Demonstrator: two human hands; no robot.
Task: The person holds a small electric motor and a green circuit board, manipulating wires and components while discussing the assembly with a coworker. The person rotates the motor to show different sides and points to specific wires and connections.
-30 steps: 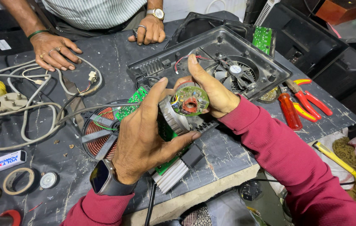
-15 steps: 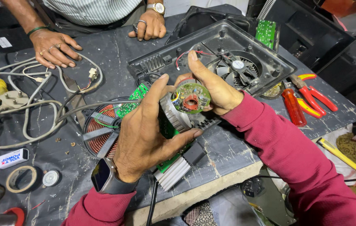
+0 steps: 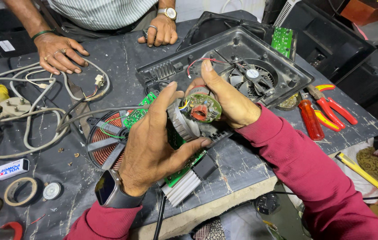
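Seen from above, a person in dark red sleeves holds a small round part [image 3: 201, 111] up over a cluttered grey workbench [image 3: 122, 53]. The part is a disc with a green face, a reddish coil at its centre and a ribbed grey body behind it. The left hand [image 3: 153, 142], with a dark smartwatch [image 3: 109, 189] on its wrist, cups the ribbed body from below and the side, fingers curled part-way round it and thumb raised beside it. The right hand [image 3: 226, 100] closes over the top and far side, thumb pointing up, fingers wrapped behind the disc. Compared with the moments just before, the hands and the part sit in almost the same place and the same grip; only a slight turn of the disc towards the camera shows, so the work looks like steady inspection rather than a new step. Just below the hands lie a green circuit board [image 3: 177, 171] with a metal heat sink [image 3: 181, 189] and a flat copper coil [image 3: 104, 142]. Behind them rests an open black plastic casing [image 3: 180, 66] with a fan [image 3: 251, 78]. A red screwdriver [image 3: 310, 120] and red pliers [image 3: 335, 104] lie to the right. Across the bench, another person rests both hands [image 3: 60, 53] near a tangle of grey cable [image 3: 20, 129].
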